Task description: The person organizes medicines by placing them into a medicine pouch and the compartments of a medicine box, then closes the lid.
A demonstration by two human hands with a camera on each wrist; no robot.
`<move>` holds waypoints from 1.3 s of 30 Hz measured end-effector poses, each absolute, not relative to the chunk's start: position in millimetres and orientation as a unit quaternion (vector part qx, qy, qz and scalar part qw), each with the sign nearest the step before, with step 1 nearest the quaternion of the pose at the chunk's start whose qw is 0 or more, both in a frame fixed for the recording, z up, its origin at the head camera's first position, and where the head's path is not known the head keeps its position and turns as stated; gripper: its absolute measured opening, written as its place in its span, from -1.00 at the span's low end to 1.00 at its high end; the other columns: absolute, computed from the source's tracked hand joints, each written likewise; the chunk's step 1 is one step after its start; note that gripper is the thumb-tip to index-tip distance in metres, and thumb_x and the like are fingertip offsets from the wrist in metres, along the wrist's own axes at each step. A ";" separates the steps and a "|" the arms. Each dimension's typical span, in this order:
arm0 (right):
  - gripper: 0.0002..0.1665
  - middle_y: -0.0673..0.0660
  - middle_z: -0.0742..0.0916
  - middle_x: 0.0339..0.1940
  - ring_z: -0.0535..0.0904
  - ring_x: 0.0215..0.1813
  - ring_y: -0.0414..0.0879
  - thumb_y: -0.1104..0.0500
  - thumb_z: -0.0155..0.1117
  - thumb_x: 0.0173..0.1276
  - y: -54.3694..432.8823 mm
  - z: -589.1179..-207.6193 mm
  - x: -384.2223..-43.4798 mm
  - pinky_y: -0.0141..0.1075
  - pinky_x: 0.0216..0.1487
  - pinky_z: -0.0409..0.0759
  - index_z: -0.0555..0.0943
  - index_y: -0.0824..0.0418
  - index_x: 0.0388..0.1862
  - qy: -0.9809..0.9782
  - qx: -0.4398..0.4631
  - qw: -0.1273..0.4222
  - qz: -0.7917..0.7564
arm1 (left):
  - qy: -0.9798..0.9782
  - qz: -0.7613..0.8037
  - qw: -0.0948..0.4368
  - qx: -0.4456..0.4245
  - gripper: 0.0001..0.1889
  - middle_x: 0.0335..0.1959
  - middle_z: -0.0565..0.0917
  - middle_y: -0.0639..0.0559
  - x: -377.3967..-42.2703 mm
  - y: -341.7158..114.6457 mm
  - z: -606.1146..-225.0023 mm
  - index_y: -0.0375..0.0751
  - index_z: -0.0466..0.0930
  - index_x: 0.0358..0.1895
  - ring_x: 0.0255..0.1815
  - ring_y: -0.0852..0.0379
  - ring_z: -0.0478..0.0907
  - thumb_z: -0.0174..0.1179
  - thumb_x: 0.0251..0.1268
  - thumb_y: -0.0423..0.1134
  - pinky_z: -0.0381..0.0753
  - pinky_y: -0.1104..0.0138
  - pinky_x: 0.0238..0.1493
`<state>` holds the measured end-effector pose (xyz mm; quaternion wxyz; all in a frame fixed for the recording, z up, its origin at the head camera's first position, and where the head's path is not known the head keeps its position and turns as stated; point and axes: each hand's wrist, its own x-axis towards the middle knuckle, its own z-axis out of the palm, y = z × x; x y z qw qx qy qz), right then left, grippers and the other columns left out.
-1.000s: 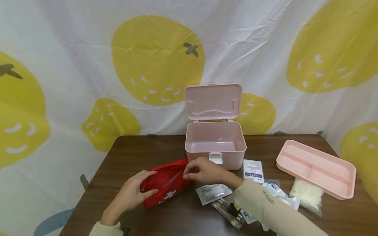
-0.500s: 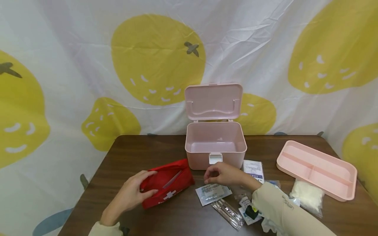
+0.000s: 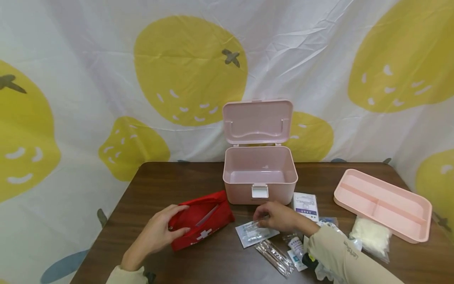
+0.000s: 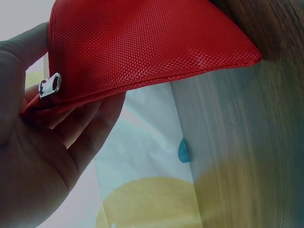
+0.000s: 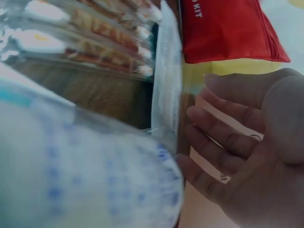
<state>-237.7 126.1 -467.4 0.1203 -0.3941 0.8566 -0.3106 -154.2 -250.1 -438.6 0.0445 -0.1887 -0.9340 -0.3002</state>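
Observation:
A red first-aid pouch (image 3: 221,215) with a white cross lies on the table, its zipped top gaping. My left hand (image 3: 154,236) grips its left end between thumb and fingers; the metal zipper pull (image 4: 50,85) shows in the left wrist view. Over a flat foil-and-paper packet (image 3: 252,236) hovers my right hand (image 3: 278,216), fingers loosely bent. Nothing shows between those fingers in the right wrist view, where the packet (image 5: 167,80) stands just beside the fingertips. Whether they touch it, I cannot tell. Nearer me are slim clear packs of cotton swabs (image 3: 273,258).
A pink box (image 3: 238,194) with raised lid (image 3: 257,123) stands behind the hands. On the right lie a divided pink tray (image 3: 393,217), a bag of white cotton (image 3: 370,236), and a white printed carton (image 3: 306,206). A small wrapped bottle (image 3: 295,245) sits near the right sleeve.
My right hand has left the pouch's right end and moved right and toward me, down over the flat packet. My left hand and the pouch have stayed put.

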 end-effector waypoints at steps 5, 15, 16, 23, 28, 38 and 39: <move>-0.85 -0.05 0.76 -0.29 0.64 -0.21 -0.17 0.26 0.41 0.16 128.2 -472.3 -237.7 -0.22 -0.10 0.59 0.72 0.14 -0.26 0.861 -0.393 0.095 -0.309 | -0.934 -0.303 0.040 -0.186 -0.42 0.01 0.63 0.08 -154.3 -249.5 -437.2 -0.13 0.53 0.24 -0.09 0.14 0.61 0.47 0.11 -0.19 0.66 0.36 -0.16; -0.67 0.02 0.75 -0.23 0.62 -0.10 -0.01 0.29 0.52 -0.04 132.2 -477.9 -239.3 -0.14 -0.02 0.54 0.71 0.19 -0.22 0.883 -0.386 0.039 -0.265 | -0.934 -0.306 0.032 -0.183 -0.41 0.02 0.63 0.07 -153.6 -249.1 -436.3 -0.13 0.52 0.25 -0.08 0.13 0.61 0.47 0.12 -0.18 0.65 0.36 -0.16; -0.64 0.02 0.75 -0.22 0.61 -0.08 -0.01 0.27 0.54 -0.06 132.1 -478.2 -239.0 -0.11 -0.02 0.52 0.70 0.18 -0.20 0.887 -0.380 0.042 -0.259 | -0.934 -0.306 0.032 -0.183 -0.41 0.03 0.63 0.06 -153.6 -249.2 -436.6 -0.13 0.52 0.25 -0.08 0.13 0.61 0.47 0.12 -0.18 0.66 0.36 -0.16; -0.49 -0.02 0.65 -0.29 0.54 -0.16 -0.09 0.19 0.63 -0.15 130.8 -480.1 -235.7 -0.09 -0.14 0.32 0.66 0.11 -0.15 0.915 -0.315 0.076 -0.241 | -0.934 -0.306 0.028 -0.184 -0.42 0.02 0.63 0.08 -154.4 -250.5 -437.0 -0.11 0.52 0.25 -0.09 0.14 0.61 0.46 0.14 -0.13 0.65 0.38 -0.18; -0.55 -0.07 0.58 -0.41 0.45 -0.27 -0.19 0.13 0.66 -0.18 130.2 -479.8 -233.3 -0.20 -0.21 0.30 0.61 0.07 -0.30 0.916 -0.302 0.090 -0.247 | -0.933 -0.307 0.028 -0.184 -0.41 0.03 0.63 0.07 -154.3 -250.1 -437.3 -0.12 0.52 0.25 -0.09 0.14 0.61 0.46 0.13 -0.15 0.65 0.37 -0.17; -0.54 -0.03 0.58 -0.38 0.47 -0.28 -0.17 0.27 0.60 -0.09 133.3 -482.2 -238.2 -0.31 -0.20 0.44 0.50 0.14 -0.27 0.877 -0.320 0.138 -0.330 | -0.932 -0.311 0.024 -0.184 -0.41 0.04 0.63 0.05 -154.3 -249.9 -436.6 -0.13 0.51 0.25 -0.07 0.12 0.61 0.46 0.14 -0.14 0.65 0.38 -0.17; -0.55 -0.03 0.60 -0.38 0.49 -0.28 -0.17 0.28 0.59 -0.07 134.0 -482.9 -239.6 -0.31 -0.19 0.46 0.51 0.16 -0.26 0.873 -0.321 0.142 -0.339 | -0.932 -0.310 0.025 -0.184 -0.41 0.04 0.63 0.05 -154.2 -249.9 -436.6 -0.13 0.52 0.25 -0.08 0.12 0.61 0.46 0.14 -0.15 0.65 0.38 -0.17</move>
